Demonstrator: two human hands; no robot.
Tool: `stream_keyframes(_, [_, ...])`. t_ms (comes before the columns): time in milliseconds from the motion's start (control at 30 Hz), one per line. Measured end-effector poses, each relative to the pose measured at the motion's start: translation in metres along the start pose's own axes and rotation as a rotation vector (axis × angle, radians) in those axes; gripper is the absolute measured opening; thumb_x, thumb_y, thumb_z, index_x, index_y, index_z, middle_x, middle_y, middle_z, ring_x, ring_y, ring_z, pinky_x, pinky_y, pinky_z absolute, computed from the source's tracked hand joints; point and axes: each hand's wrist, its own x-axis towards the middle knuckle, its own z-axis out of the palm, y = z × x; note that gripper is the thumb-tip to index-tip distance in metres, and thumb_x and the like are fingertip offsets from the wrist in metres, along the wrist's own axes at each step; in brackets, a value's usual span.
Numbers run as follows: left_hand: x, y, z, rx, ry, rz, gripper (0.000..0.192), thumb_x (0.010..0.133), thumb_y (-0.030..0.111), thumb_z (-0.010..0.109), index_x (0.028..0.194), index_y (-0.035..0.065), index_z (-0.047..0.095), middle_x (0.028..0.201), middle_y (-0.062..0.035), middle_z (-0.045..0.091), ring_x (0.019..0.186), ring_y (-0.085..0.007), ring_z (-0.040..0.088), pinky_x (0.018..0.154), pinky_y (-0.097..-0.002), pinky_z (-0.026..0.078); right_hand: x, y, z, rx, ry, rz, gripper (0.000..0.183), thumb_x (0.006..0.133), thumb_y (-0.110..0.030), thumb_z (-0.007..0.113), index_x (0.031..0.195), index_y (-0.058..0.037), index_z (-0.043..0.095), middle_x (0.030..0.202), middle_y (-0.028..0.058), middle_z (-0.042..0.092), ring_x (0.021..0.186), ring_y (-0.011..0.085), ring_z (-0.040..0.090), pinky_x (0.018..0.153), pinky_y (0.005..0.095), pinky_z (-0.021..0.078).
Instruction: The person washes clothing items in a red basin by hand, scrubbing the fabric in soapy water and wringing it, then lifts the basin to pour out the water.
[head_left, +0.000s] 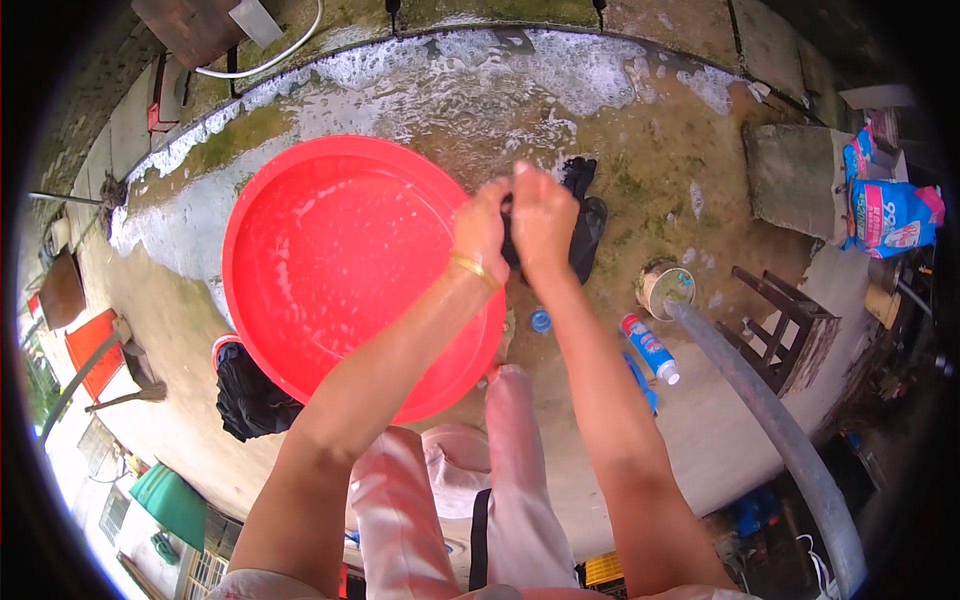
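Both hands are raised close together at the right rim of a large red plastic basin (337, 247). My left hand (482, 229), with a yellow bracelet at the wrist, is closed on dark wet cloth. Beside it, my right hand (546, 217) grips the same bunched cloth. More of the dark cloth (589, 232) shows beyond my right hand; whether it hangs or touches the ground is unclear. Inside the basin are streaks and specks of suds. A black garment (255, 397) is heaped at the basin's lower left, by a smaller red-rimmed container (223, 346).
Soapy water (480, 82) spreads over the concrete ahead. To the right are a blue cap (540, 321), a blue-and-red bottle (649, 349), a blue brush-like object (640, 382), a metal pole (772, 420) in a pot (660, 285), a wooden stool (795, 330) and detergent bags (896, 217).
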Motion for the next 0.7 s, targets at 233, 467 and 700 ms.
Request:
stream_keyframes(233, [0.018,-0.016,-0.012,-0.345,-0.536,-0.028,0.018,0.086,0.028,0.054,0.08,0.0107,0.054,0.073,-0.0053,0.058,0.064,-0.0181,0.056,0.057,-0.0309,0.048,0.01,0.01,-0.002,-0.127,-0.033,-0.033,0.032,0.086,-0.027,0.054,0.069,0.0001,0.058,0.065,0.0238,0.053,0.061,0.0402,0.052,0.055,0.0411,0.0416])
stream_keyframes(467, [-0.005,0.008,-0.025,-0.214,-0.293,-0.136,0.03,0.092,0.032,0.049,0.105,0.0052,0.049,0.099,-0.0094,0.058,0.096,-0.0279,0.058,0.088,-0.0416,0.047,0.018,0.064,-0.055,0.927,-0.236,0.967,0.029,0.084,-0.037,0.062,0.092,-0.0098,0.06,0.086,0.0013,0.06,0.078,0.0162,0.059,0.068,0.0313,0.0462])
stream_keyframes(700, [0.01,-0.018,-0.048,-0.231,-0.315,-0.227,0.031,0.086,0.042,0.058,0.087,0.0114,0.057,0.077,-0.0065,0.058,0.075,-0.0209,0.059,0.067,-0.0345,0.051,-0.059,-0.02,-0.034,0.147,-0.515,-0.254,0.015,0.077,-0.009,0.063,0.089,-0.0032,0.058,0.085,0.0074,0.056,0.08,0.0214,0.057,0.07,0.031,0.0444])
